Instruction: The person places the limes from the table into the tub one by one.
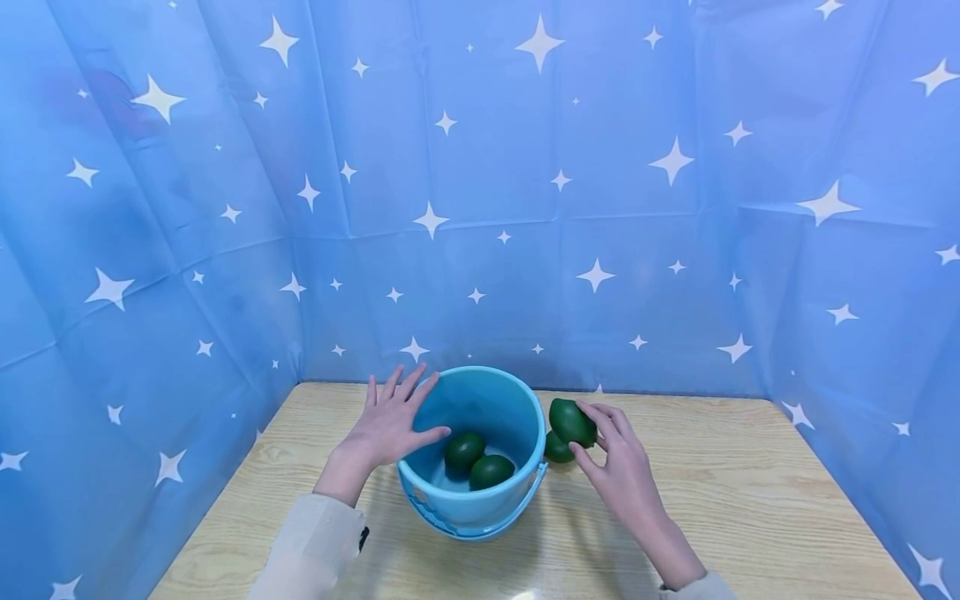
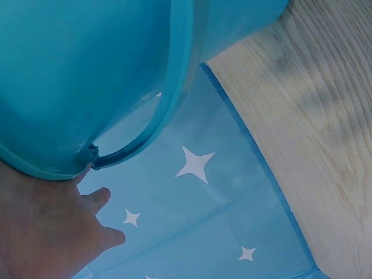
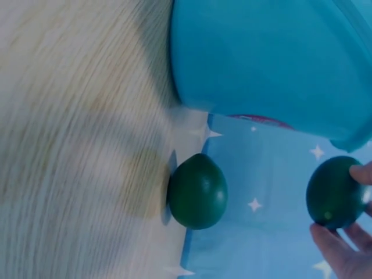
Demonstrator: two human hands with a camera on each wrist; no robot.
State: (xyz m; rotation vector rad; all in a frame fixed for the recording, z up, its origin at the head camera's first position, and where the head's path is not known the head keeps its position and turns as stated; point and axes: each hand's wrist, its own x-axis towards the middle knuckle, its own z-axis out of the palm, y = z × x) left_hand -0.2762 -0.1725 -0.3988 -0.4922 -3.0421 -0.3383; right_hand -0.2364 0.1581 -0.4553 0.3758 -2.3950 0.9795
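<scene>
A light blue bucket [image 1: 480,402] stands upright on the table, with two dark green limes [image 1: 492,472] lying at its bottom. My left hand [image 1: 384,429] is at the bucket's left rim, fingers spread and thumb over the edge; in the left wrist view the hand [image 2: 52,224] shows beside the rim near the handle joint. Right of the bucket, my right hand [image 1: 624,471] pinches another lime [image 1: 572,422] between thumb and fingers, raised off the table. Below and behind it, one more lime [image 3: 197,192] rests on the tabletop, partly hidden in the head view.
The bucket's blue handle [image 1: 538,482] hangs down around its front. A pale wooden table [image 1: 720,483] carries everything, its back edge close behind the bucket. Blue curtains [image 1: 510,150] with white stars enclose the table at the back and sides.
</scene>
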